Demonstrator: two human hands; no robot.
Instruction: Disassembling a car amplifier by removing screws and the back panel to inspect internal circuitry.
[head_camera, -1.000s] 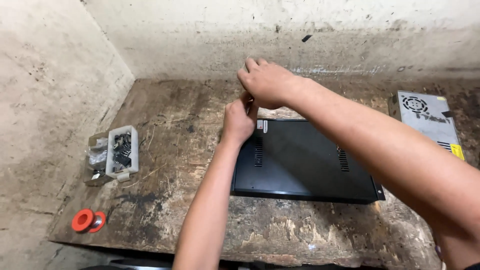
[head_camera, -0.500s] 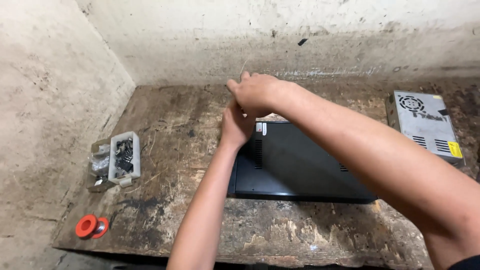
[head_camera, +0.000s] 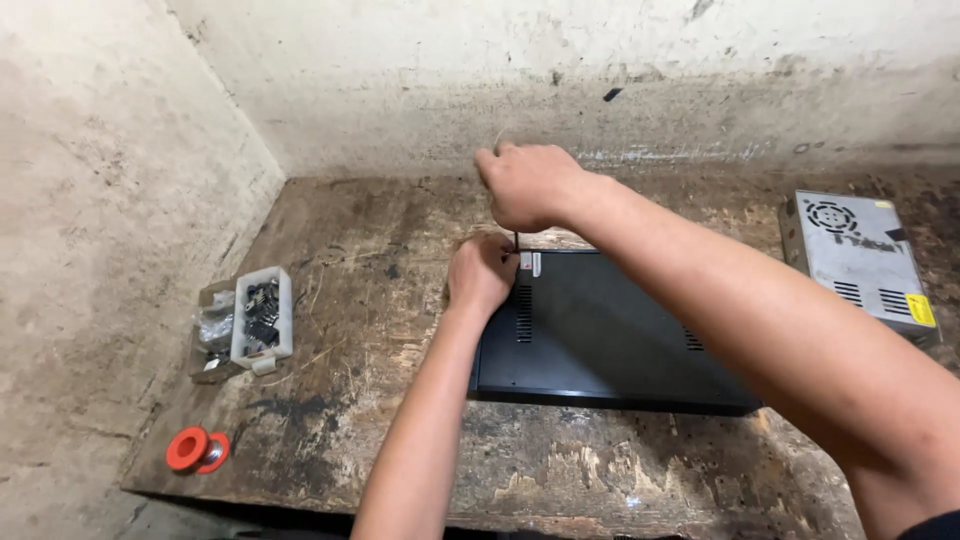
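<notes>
**Both your hands at the far left corner of the black case**

Head view: your left hand (head_camera: 482, 275) rests curled on the far left corner of a flat black metal case (head_camera: 600, 335), fingers bent down against its edge; whether they pinch anything, you cannot tell. Your right hand (head_camera: 528, 185) is just above it, closed in a fist around a thin dark tool shaft (head_camera: 516, 241) that points straight down to that corner. The tool's handle is hidden inside your fist.

The case lies flat near the middle of a worn wooden bench (head_camera: 380, 260). Its lid is smooth and matte, with short rows of vent slots near the left end and further right. The bench top is rough, stained dark and chipped pale along the near edge.

To your left, well apart from the case, sits a small white plastic tray (head_camera: 285, 300) of dark small parts, with a crumpled clear bag (head_camera: 213, 328) touching it. An orange round spool (head_camera: 190, 448) lies near the bench's front left corner. At the far right stands a grey perforated metal box (head_camera: 860, 262) with a round fan grille. Bare, scuffed concrete walls (head_camera: 120, 200) close the bench in behind and to the left.
</notes>
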